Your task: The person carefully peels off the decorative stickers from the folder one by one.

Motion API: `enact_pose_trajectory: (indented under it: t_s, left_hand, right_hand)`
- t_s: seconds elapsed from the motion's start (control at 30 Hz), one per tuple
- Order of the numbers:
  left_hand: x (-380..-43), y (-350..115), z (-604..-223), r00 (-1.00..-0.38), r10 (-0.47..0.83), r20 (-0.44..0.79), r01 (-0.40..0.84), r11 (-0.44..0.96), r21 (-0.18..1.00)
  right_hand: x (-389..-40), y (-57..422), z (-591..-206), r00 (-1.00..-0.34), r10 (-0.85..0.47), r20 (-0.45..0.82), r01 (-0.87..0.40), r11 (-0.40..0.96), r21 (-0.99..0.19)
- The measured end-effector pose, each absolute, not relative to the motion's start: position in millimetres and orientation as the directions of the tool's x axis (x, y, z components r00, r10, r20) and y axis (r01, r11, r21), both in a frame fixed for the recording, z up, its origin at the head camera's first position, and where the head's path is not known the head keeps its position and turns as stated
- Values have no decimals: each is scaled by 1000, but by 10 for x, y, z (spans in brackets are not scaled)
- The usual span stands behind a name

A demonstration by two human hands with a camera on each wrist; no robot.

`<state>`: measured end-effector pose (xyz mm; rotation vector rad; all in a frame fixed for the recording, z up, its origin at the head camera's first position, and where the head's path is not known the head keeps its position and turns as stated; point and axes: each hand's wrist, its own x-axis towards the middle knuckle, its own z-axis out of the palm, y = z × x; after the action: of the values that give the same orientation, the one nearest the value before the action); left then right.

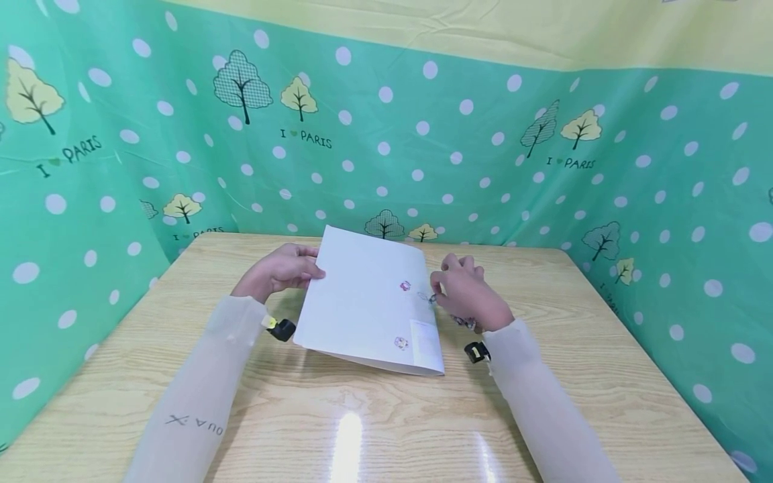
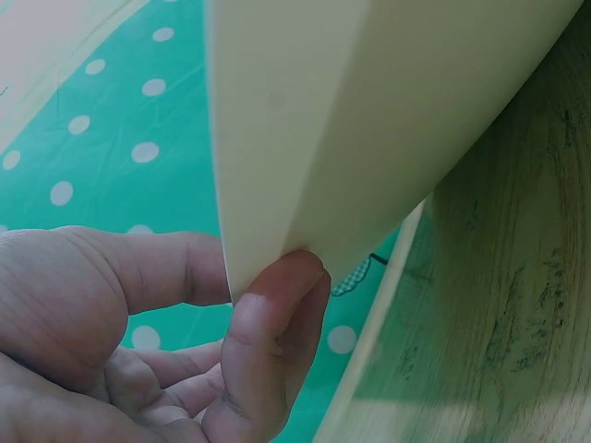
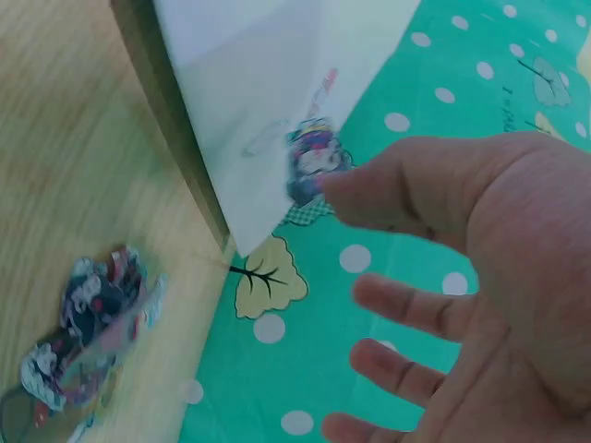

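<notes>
A white paper folder (image 1: pixel 362 295) is held tilted over the table, its lower edge bowed. My left hand (image 1: pixel 286 268) pinches its left edge; the left wrist view shows the thumb and a finger (image 2: pixel 268 314) on either side of that edge. At the right edge, my right hand (image 1: pixel 468 292) holds a small cartoon sticker (image 3: pixel 317 161) at the thumb tip, close against the white surface. Two colourful stickers show on the folder: an upper one (image 1: pixel 405 286) and a lower one (image 1: pixel 401 343). A pale printed panel (image 1: pixel 426 342) fills its lower right corner.
More cartoon stickers (image 3: pixel 97 314) lie in a loose pile on the wooden table (image 1: pixel 513 416), partly hidden by my right hand in the head view. A green dotted cloth (image 1: pixel 386 154) with tree prints hangs behind the table and along its sides.
</notes>
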<state>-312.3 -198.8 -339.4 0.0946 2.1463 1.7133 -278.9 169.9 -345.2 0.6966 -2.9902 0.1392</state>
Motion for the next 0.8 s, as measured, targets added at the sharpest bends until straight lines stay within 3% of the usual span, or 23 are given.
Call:
enact_pose_trajectory:
  t_s: [0.47, 0.8]
  left_hand:
    - [-3123, -1993, -3397, -928, 267, -258, -189, 258, 947]
    - [-3126, -1990, -3393, -921, 292, -257, -184, 254, 950]
  right_hand:
    - [-2858, 1863, -3477, -936, -327, -133, -316, 944, -95]
    - [-2893, 1828, -3634, -933, -328, -147, -321, 944, -68]
